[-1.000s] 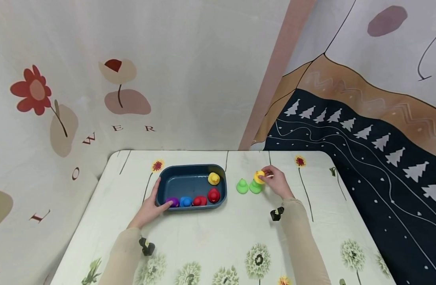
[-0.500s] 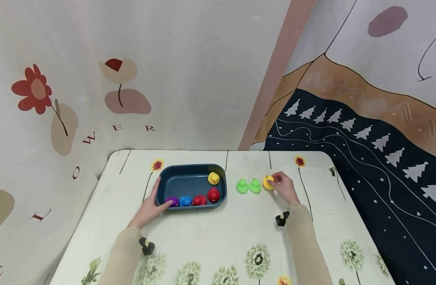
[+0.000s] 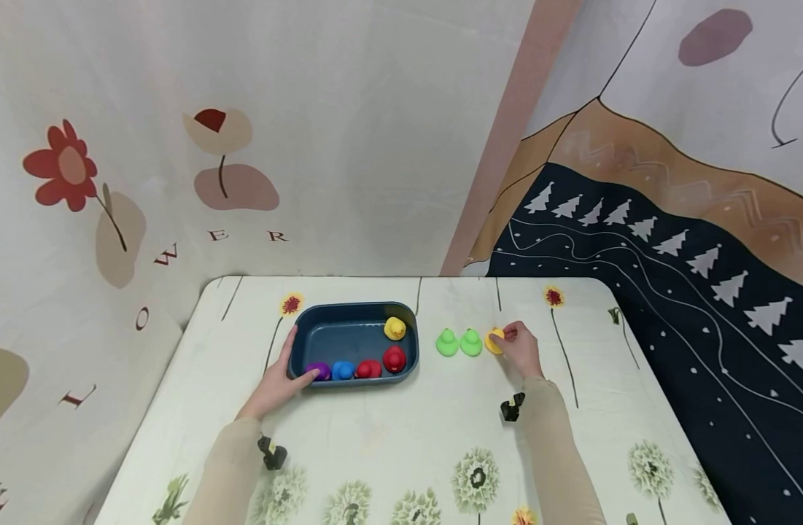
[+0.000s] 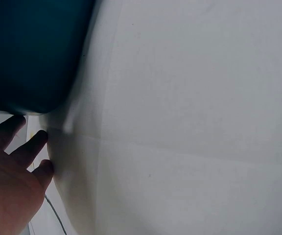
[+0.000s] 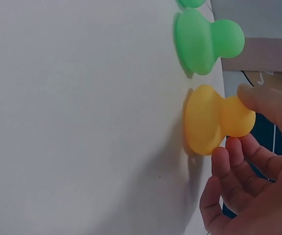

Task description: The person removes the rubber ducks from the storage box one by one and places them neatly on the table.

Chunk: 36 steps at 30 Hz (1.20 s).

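Observation:
My left hand (image 3: 278, 379) rests against the left end of a dark blue tray (image 3: 338, 308), its thumb along the front rim by a purple rubber duck (image 3: 319, 371). The tray's outer wall (image 4: 33, 54) and the extended fingertips show in the left wrist view. On the right, my right hand (image 3: 523, 351) pinches the head of a yellow-orange rubber duck (image 5: 204, 120) between thumb and fingers. This duck stands upright, its base at the tabletop. Beside it are two green rubber ducks, the nearer one (image 3: 470, 343) and one closer to the tray (image 3: 447, 343).
Along the tray's front side sit a blue duck (image 3: 343, 370) and two red ducks, one lying lower (image 3: 368, 369) and one in the corner (image 3: 394, 359). A yellow duck (image 3: 394, 329) is at the tray's back right. A flower-printed cloth (image 3: 401, 437) covers the table.
The right hand has brought the yellow-orange duck from over the nearer green duck to its right and slightly down, in line with the green pair. The left hand and tray have stayed put.

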Motion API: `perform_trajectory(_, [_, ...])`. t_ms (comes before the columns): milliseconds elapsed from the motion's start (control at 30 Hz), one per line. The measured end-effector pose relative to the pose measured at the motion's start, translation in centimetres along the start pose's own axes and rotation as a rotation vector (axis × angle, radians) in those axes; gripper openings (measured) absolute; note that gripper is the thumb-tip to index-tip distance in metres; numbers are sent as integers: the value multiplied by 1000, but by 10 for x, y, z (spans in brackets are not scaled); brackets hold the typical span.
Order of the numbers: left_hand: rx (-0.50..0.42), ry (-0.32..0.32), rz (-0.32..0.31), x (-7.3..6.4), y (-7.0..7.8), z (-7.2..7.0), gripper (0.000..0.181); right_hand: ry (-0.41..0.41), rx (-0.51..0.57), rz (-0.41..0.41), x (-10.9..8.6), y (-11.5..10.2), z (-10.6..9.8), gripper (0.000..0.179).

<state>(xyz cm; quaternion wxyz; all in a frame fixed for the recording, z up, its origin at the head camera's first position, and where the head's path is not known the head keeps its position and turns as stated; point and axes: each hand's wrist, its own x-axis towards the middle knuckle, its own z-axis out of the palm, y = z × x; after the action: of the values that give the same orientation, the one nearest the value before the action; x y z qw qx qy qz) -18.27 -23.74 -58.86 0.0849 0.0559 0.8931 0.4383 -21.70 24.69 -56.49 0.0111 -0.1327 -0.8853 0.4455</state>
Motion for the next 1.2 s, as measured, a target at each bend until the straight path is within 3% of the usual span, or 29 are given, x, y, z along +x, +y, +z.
perform_trajectory(167, [-1, 2, 5, 0, 0, 0, 101, -8, -40, 51, -1, -2, 0, 30])
perform_trajectory(400, [-6, 2, 9, 1, 0, 0, 101, -16, -46, 26, -2, -1, -1, 32])
perform_trajectory(733, [-13, -3, 8, 1, 0, 0, 101, 13, -22, 62, -6, 1, 0, 37])
perform_trajectory(933, [-17, -3, 9, 0, -1, 1, 100, 48, 22, -29, -7, -8, -4, 33])
perform_trajectory(1200, [-14, -8, 4, -1, 2, 0, 101, -72, 132, -248, -9, -19, -1, 35])
